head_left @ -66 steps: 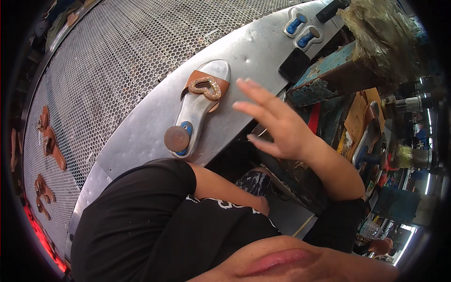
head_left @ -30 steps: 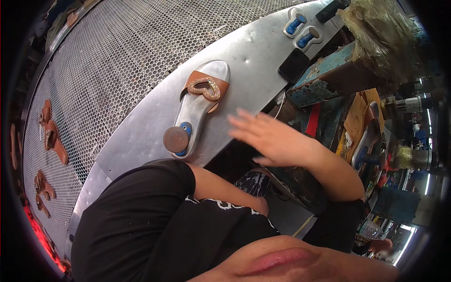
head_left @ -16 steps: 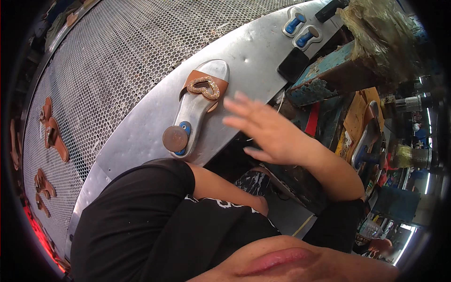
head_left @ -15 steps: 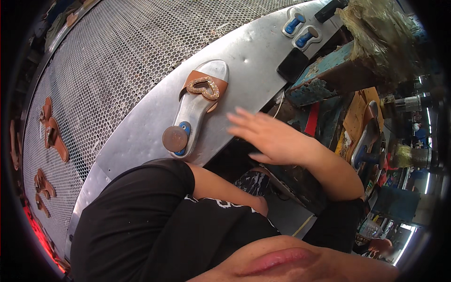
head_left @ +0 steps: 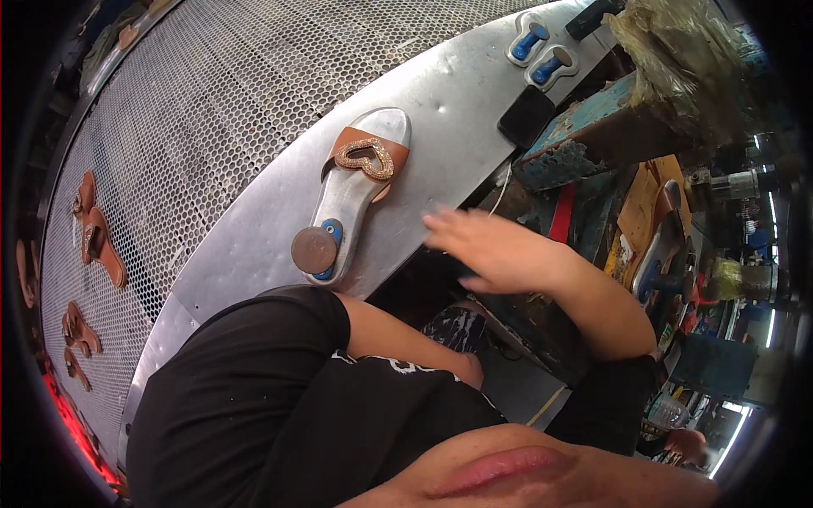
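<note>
My right hand (head_left: 504, 251) hovers at the edge of the metal ledge, with nothing in it. Its fingers are stretched out and slightly blurred. Left of it, on the ledge, lies a silver shoe last (head_left: 349, 203) with a blue heel fitting and a round brown disc (head_left: 314, 251). A brown sandal strap (head_left: 337, 161) wraps across the last's front part, bearing a sparkling heart-shaped ornament (head_left: 365, 158). My left forearm (head_left: 398, 333) reaches across in front of my body; the hand at its end is hidden.
A perforated metal conveyor (head_left: 229, 110) carries brown sandals (head_left: 100, 245) at left. Farther along the ledge (head_left: 440, 110) are two small silver lasts (head_left: 552, 68) with blue fittings and a black phone (head_left: 526, 117). A worn blue-green machine (head_left: 580, 127) with plastic wrapping stands at right.
My right hand has drawn slightly right, away from the last, its fingers still stretched. The last and strap lie in the same place.
</note>
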Demonstrator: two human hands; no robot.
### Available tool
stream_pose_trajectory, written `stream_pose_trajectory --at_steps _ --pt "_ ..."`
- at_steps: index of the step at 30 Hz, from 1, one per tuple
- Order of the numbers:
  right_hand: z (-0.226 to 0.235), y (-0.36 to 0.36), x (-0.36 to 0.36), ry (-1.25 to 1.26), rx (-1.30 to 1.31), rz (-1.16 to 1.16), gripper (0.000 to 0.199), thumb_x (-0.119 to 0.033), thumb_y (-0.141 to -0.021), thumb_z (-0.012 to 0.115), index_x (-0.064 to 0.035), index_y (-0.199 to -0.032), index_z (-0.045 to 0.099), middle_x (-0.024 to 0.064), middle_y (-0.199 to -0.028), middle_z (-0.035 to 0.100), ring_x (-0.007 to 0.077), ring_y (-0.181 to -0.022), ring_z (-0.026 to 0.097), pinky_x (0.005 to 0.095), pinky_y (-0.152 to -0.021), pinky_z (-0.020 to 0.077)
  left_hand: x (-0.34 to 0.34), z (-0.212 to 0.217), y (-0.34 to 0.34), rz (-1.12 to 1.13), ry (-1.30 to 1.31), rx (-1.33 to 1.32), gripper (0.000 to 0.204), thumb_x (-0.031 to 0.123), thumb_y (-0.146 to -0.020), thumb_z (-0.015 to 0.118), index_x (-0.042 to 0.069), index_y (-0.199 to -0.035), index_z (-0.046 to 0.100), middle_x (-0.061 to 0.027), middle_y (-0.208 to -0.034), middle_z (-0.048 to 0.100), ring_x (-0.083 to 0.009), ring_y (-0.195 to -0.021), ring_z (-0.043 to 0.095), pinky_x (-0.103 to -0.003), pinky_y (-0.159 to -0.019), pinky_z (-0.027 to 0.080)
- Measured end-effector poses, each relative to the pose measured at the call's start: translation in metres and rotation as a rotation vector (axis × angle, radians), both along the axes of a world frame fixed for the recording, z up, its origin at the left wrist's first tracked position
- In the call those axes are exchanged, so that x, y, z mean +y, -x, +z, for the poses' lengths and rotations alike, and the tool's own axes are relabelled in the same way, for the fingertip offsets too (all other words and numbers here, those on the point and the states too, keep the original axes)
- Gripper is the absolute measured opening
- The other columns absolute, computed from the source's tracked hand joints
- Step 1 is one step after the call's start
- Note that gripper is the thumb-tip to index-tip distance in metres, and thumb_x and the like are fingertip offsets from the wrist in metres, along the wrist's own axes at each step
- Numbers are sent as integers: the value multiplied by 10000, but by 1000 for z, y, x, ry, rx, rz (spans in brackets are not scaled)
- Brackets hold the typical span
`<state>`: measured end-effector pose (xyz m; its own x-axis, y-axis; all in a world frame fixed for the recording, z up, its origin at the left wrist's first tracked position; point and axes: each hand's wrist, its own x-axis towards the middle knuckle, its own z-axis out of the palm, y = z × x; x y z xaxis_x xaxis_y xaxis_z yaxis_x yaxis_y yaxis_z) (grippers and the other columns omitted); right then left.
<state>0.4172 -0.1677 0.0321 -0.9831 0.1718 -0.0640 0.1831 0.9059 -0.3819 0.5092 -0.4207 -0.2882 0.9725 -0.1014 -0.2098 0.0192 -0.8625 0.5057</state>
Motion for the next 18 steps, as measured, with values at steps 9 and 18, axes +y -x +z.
stream_pose_trajectory --at_steps 9,18 --pt "27 3 2 -174 544 -143 670 -72 -725 736 -74 -1349 492 217 -1551 292 419 -1450 238 501 -1143 277 14 32 7 -3 44 -18 136 147 -755 732 91 -870 775 -140 -957 728 -312 -894 696 -503 -569 566" --pt "0 -5 -8 -44 -196 95 677 -151 -765 752 -22 -1356 448 207 -1533 299 404 -1422 289 463 -1109 364 -17 -11 -17 126 77 68 144 146 -753 729 95 -878 779 -135 -959 729 -308 -875 693 -508 -541 551"
